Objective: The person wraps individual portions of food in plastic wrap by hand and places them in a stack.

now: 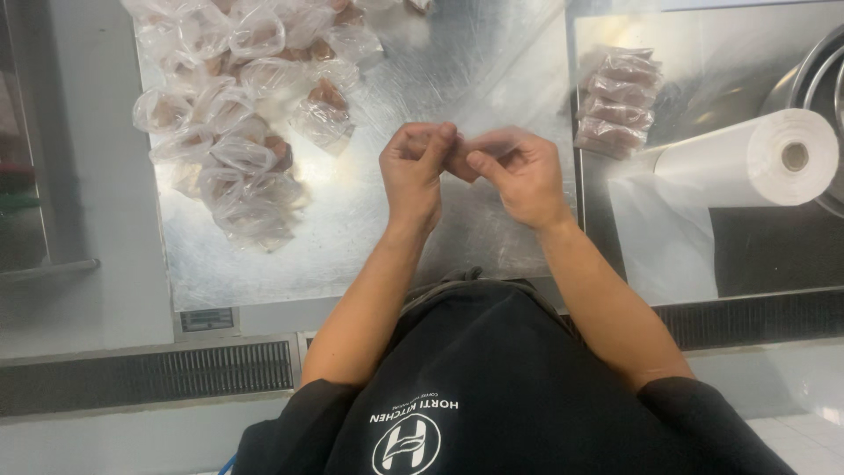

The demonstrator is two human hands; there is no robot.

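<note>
Head view, looking straight down: the person's two hands meet over the middle of a steel surface (369, 237). The left hand (413, 171) has its fingers curled in, thumb and fingertips pinched together at the top. The right hand (519, 176) sits just beside it at 3 o'clock, fingers likewise bent inward. Between them both hands pinch a small clear bag (464, 157) with something pinkish-brown inside; it is blurred, so I cannot tell how it is folded or twisted. Both grips are clenched on that bag, which hangs a little above the surface, at the centre of the picture.

At 10 to 11 o'clock from the hands lies a pile of filled bags (237, 105), clear plastic with brownish pieces inside, spread loosely across the surface up to the top edge. At 2 o'clock, well apart from the hands, a neat stack of flat packs (614, 101) rests on a second steel panel. At 3 o'clock a roll of clear plastic (765, 158) lies on its side, a sheet trailing from it towards 6 o'clock. Behind the roll, at the right edge, the rim of a metal bowl (813, 75) shows.

At 6 o'clock the person's black apron (492, 396) fills the bottom of the view, both bare forearms reaching up from it.
</note>
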